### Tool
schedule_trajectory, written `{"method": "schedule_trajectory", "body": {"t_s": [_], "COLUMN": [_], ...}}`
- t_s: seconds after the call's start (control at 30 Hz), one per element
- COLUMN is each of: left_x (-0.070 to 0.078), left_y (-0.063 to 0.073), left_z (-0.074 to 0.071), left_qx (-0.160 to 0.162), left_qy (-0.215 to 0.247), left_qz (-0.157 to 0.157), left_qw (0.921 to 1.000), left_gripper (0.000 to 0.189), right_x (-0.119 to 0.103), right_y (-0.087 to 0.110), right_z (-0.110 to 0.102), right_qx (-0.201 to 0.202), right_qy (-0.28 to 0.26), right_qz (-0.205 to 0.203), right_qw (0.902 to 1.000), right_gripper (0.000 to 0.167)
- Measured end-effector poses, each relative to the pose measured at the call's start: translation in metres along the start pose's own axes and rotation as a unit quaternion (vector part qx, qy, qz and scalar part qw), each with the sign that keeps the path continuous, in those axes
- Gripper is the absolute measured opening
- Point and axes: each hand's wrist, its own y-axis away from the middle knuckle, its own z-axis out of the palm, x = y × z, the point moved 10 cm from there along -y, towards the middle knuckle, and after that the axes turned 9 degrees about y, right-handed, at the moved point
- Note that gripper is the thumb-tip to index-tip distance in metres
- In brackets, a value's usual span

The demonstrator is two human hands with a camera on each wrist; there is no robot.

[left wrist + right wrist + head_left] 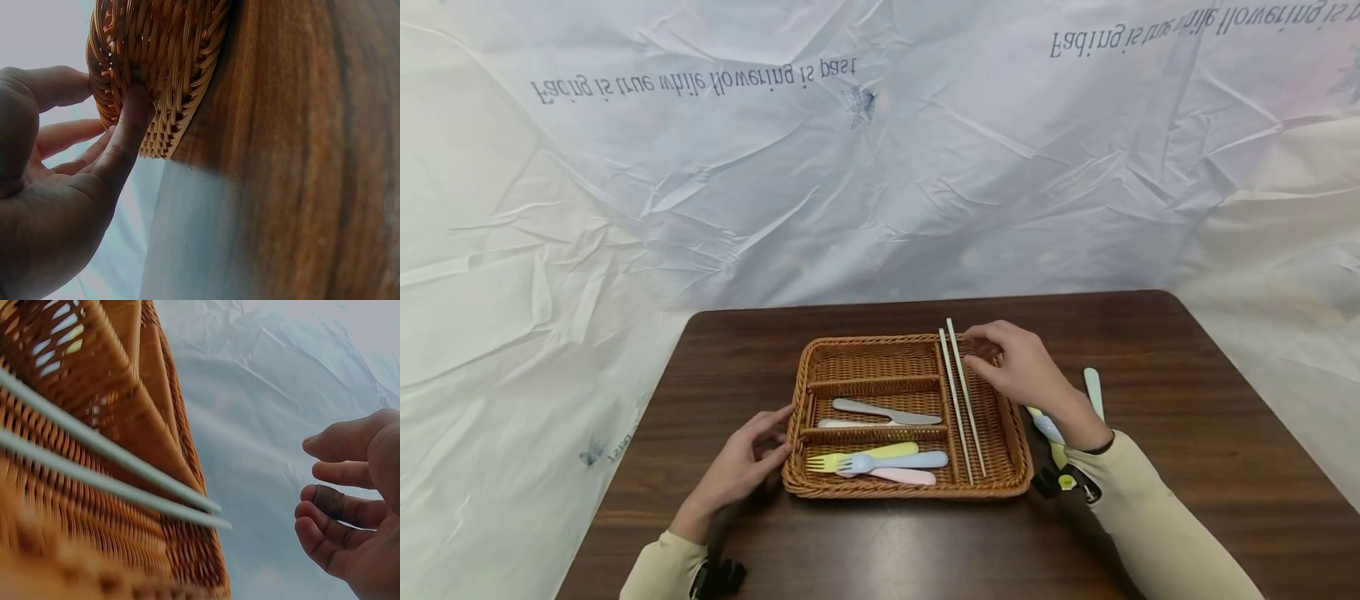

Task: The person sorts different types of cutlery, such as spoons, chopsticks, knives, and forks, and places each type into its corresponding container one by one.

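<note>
A brown wicker basket (910, 493) with several compartments sits on the table. My left hand (747, 457) is at its left end, thumb and fingertips touching the woven outer wall (165, 59). Two pale chopsticks (967, 408) lie lengthwise in the right compartment, their far ends sticking out past the back rim; they also show in the right wrist view as pale green sticks (112, 485). My right hand (1021, 367) hovers over the back right of the basket, near the chopsticks. Its fingers (350, 475) are loosely bent and apart, with nothing between them.
In the front left compartment lie a yellow fork (895, 450), a blue fork (917, 460) and a pink handle (906, 477). Knives (872, 409) fill the middle one. Right of the basket, a pale green utensil (1093, 392) and others lie partly under my right forearm.
</note>
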Motion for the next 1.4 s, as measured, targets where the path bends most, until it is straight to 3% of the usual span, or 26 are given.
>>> {"method": "schedule_trajectory", "body": {"t_s": [0.23,0.73,0.97,1.2,1.4], "left_x": [-0.012,-0.011,-0.010,-0.006,-0.013], "left_y": [0.003,0.010,0.013,0.016,0.017], "left_z": [0.000,0.006,0.008,0.011,0.012], "left_qx": [0.002,0.007,0.010,0.012,0.015], "left_qy": [0.017,0.013,0.008,0.013,0.007], "left_qz": [0.002,-0.011,-0.014,-0.011,-0.007], "left_qw": [0.9998,0.9998,0.9998,0.9998,0.9998], "left_gripper": [0.055,0.055,0.056,0.055,0.055], "right_x": [0.028,0.067,0.085,0.109,0.124], "right_y": [0.017,0.050,0.067,0.087,0.101], "right_z": [-0.016,-0.042,-0.045,-0.041,-0.034], "right_qx": [0.015,0.044,0.044,0.018,0.011], "right_qy": [-0.004,0.039,0.047,0.050,0.060], "right_qz": [0.031,0.059,0.091,0.127,0.145], "right_qw": [0.9994,0.9966,0.9938,0.9905,0.9875], "right_gripper": [0.030,0.030,0.033,0.042,0.045]}}
